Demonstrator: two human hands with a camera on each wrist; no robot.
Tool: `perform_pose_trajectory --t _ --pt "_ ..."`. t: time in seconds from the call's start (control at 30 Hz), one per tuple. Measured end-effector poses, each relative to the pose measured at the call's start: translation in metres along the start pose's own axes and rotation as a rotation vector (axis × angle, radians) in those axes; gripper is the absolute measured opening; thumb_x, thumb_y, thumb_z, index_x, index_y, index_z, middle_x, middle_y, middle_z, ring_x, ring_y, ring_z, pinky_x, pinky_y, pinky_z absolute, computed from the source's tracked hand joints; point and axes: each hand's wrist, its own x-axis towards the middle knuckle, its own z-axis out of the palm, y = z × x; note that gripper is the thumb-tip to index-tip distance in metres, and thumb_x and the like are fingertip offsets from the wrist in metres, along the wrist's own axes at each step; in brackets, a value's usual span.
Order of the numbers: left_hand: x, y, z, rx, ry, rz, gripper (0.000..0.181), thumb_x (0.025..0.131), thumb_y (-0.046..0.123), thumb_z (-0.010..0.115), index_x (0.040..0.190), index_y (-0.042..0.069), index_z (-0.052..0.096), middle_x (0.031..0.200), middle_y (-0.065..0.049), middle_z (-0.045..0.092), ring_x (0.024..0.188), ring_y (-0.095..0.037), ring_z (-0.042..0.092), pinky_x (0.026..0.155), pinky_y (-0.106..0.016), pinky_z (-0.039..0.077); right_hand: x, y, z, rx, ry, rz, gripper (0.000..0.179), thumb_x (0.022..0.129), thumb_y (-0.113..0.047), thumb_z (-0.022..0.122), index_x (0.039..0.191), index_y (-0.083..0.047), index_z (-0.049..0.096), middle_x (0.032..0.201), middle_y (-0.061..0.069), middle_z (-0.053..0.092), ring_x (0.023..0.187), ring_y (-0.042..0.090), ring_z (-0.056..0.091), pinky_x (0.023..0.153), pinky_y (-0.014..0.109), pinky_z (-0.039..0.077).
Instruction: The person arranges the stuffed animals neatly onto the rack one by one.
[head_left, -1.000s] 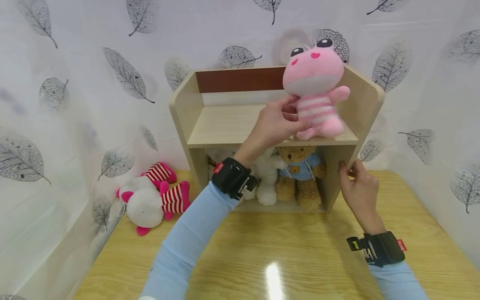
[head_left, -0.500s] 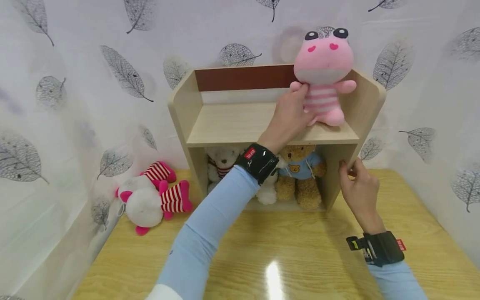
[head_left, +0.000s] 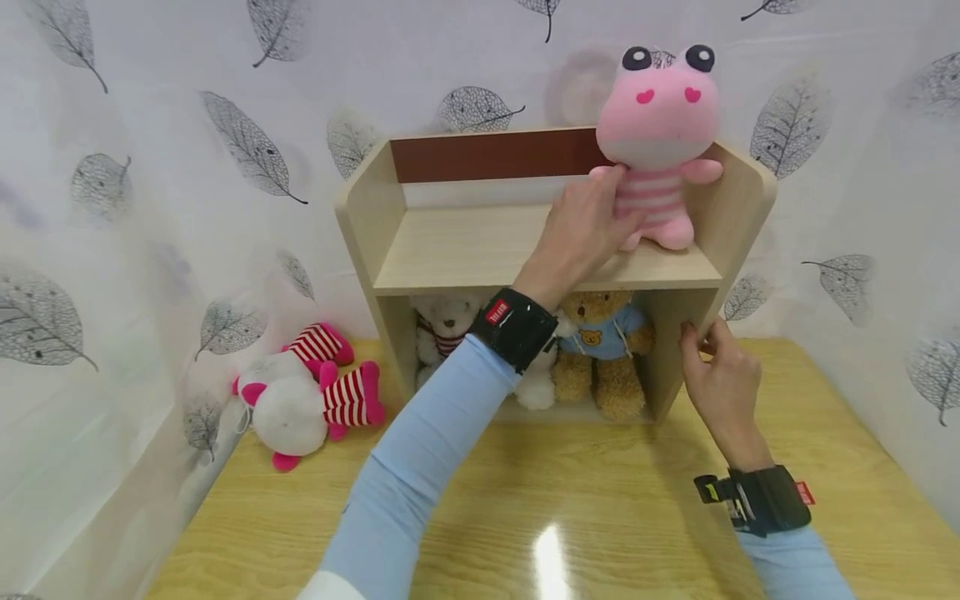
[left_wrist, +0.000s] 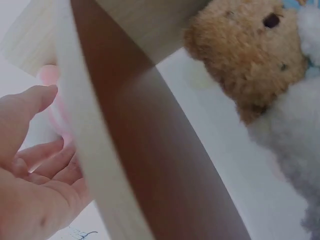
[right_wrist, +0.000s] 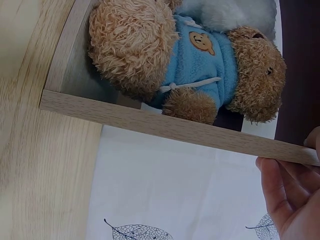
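Observation:
A pink plush toy with big black eyes and a striped body [head_left: 649, 196] stands upright at the right end of the shelf unit's top board [head_left: 465, 250]. My left hand [head_left: 581, 233] grips it by the side of its body, thumb in front. In the left wrist view the board's edge covers most of the toy beside the left hand [left_wrist: 45, 160]. My right hand [head_left: 722, 387] pinches the front edge of the unit's right side panel [head_left: 686, 333]. The right wrist view shows the fingers of the right hand [right_wrist: 295, 195] under that panel edge.
In the lower compartment sit a brown teddy bear in a blue hoodie [head_left: 600, 354] and white plush toys, one a white bear [head_left: 447, 321]. Left of the unit, a white-and-pink plush with striped legs [head_left: 296, 408] lies on the wooden table [head_left: 525, 500]. A leaf-patterned cloth hangs behind.
My left hand has moved the pink plush right and back onto the top board, turning it from tilted to upright and facing forward. The right hand stays at the side panel.

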Motion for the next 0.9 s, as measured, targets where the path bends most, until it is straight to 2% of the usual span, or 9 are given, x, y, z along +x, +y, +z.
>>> perform_pose_trajectory --t 0.1,0.3,0.5,0.63,0.7,0.83,0.9 --pt "0.000 0.002 -0.001 -0.025 0.019 0.008 0.026 0.099 0.026 0.063 0.120 0.010 0.061 0.100 -0.001 0.061 0.083 -0.014 0.053 0.071 -0.022 0.041 0.000 0.001 0.000 -0.004 -0.003 -0.003 0.017 0.094 -0.007 0.064 0.096 0.009 0.065 0.085 0.029 0.074 0.068 0.048 0.072 0.053 0.015 0.037" --pt "0.005 -0.001 0.003 -0.046 0.052 -0.058 0.041 0.099 0.024 0.063 0.135 0.006 0.052 0.120 -0.007 0.069 0.094 -0.016 0.064 0.084 -0.025 0.050 0.000 0.000 0.000 -0.002 -0.010 0.016 0.019 0.094 -0.008 0.064 0.099 0.010 0.067 0.087 0.029 0.074 0.069 0.049 0.072 0.054 0.013 0.035" --pt "0.011 -0.007 0.006 -0.082 -0.005 -0.040 0.044 0.099 0.025 0.062 0.136 0.007 0.046 0.101 -0.005 0.063 0.086 -0.017 0.058 0.078 -0.023 0.046 0.000 0.000 0.000 -0.010 -0.007 0.007 0.018 0.094 -0.009 0.064 0.096 0.009 0.066 0.087 0.029 0.074 0.069 0.049 0.072 0.052 0.018 0.037" --pt "0.007 -0.004 0.005 0.001 -0.035 -0.053 0.046 0.099 0.031 0.062 0.141 0.015 0.051 0.124 -0.007 0.059 0.102 -0.017 0.058 0.089 -0.025 0.048 0.000 0.000 0.000 -0.001 0.000 -0.002 0.018 0.094 -0.008 0.065 0.096 0.009 0.066 0.086 0.029 0.074 0.068 0.049 0.072 0.052 0.015 0.036" --pt "0.005 -0.001 0.005 0.055 -0.051 -0.011 0.048 0.099 0.035 0.063 0.143 0.021 0.053 0.133 -0.007 0.053 0.110 -0.016 0.057 0.093 -0.024 0.048 -0.001 0.000 0.000 0.003 0.002 -0.003 0.018 0.094 -0.008 0.065 0.097 0.009 0.067 0.085 0.028 0.074 0.068 0.048 0.072 0.053 0.014 0.035" --pt "0.002 0.005 0.008 0.207 -0.115 0.159 0.046 0.100 0.045 0.060 0.143 0.028 0.058 0.138 -0.007 0.049 0.121 -0.018 0.052 0.097 -0.025 0.047 -0.002 -0.001 0.000 0.003 0.000 0.007 0.017 0.093 -0.008 0.065 0.098 0.009 0.067 0.086 0.028 0.074 0.068 0.048 0.072 0.055 0.013 0.035" --pt "0.001 0.006 0.011 0.279 -0.149 0.195 0.043 0.101 0.047 0.056 0.141 0.030 0.060 0.142 -0.006 0.048 0.127 -0.019 0.048 0.101 -0.028 0.047 -0.002 -0.001 0.001 0.000 -0.004 0.009 0.018 0.094 -0.008 0.065 0.099 0.009 0.067 0.087 0.028 0.074 0.069 0.048 0.072 0.054 0.016 0.037"
